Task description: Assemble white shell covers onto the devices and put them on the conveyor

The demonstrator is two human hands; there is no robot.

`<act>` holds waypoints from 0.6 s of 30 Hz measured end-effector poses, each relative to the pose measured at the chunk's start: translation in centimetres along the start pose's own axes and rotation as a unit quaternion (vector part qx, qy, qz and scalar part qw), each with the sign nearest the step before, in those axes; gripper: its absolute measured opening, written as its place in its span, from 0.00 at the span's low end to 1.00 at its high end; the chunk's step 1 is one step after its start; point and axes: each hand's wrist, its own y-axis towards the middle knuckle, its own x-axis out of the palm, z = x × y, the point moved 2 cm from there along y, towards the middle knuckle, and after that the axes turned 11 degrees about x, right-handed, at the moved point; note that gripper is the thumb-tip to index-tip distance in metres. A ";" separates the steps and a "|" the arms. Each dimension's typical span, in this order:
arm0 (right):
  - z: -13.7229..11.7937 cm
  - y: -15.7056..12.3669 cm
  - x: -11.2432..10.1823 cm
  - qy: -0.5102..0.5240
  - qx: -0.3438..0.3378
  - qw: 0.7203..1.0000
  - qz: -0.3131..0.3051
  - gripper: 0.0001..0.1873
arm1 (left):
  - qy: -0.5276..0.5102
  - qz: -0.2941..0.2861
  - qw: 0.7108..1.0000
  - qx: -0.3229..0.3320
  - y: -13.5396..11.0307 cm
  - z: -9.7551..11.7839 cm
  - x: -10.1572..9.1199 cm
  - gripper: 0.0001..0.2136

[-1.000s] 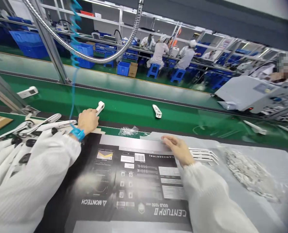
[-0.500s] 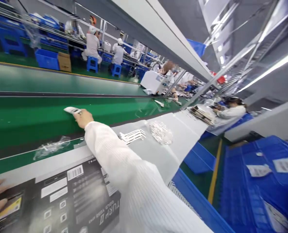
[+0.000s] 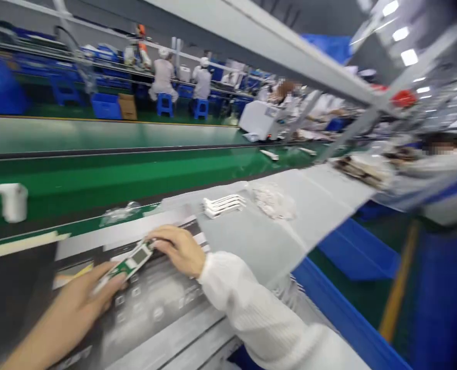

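A slim white casing with a green circuit board and small grey display [image 3: 140, 255] is held slantwise between my hands. My left hand [image 3: 91, 293] closes on its lower end, thumb and fingers along the sides. At the upper end, my right hand [image 3: 180, 251] pinches it by the fingertips. Below it lies a black printed cardboard sheet [image 3: 151, 298], blurred by motion. To the right of my right hand, several white curved plastic parts [image 3: 224, 205] rest in a row on a pale sheet [image 3: 251, 241]. A clear bag of small white pieces [image 3: 273, 200] lies beyond them.
A green conveyor belt [image 3: 97, 180] runs across in front, carrying a white part [image 3: 14, 202] at left and white pieces [image 3: 270, 154] farther right. Crumpled clear plastic [image 3: 120, 213] sits at its edge. Blue bins [image 3: 363, 249] stand low at right. Co-workers sit beyond the belt and at right.
My right hand has come back from over the belt, where it held a white piece. Both hands now hold the casing above the cardboard. The view has shifted.
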 end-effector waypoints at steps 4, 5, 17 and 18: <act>1.0 -2.3 0.9 -0.053 0.020 0.995 0.083 0.05 | 0.000 -0.006 1.000 -0.016 -0.9 1.3 1.2 0.18; 1.1 -2.4 1.1 -0.087 0.010 0.992 0.091 0.05 | 0.013 0.002 1.000 -0.020 -1.0 1.5 1.6 0.17; -0.5 1.1 4.5 -0.220 -0.047 0.974 0.042 0.09 | -0.078 0.197 0.969 -0.125 -1.8 -2.7 0.0 0.16; -0.7 2.1 4.5 -0.214 -0.043 0.975 0.048 0.08 | -0.095 0.192 0.969 -0.124 -1.9 -3.0 -0.2 0.17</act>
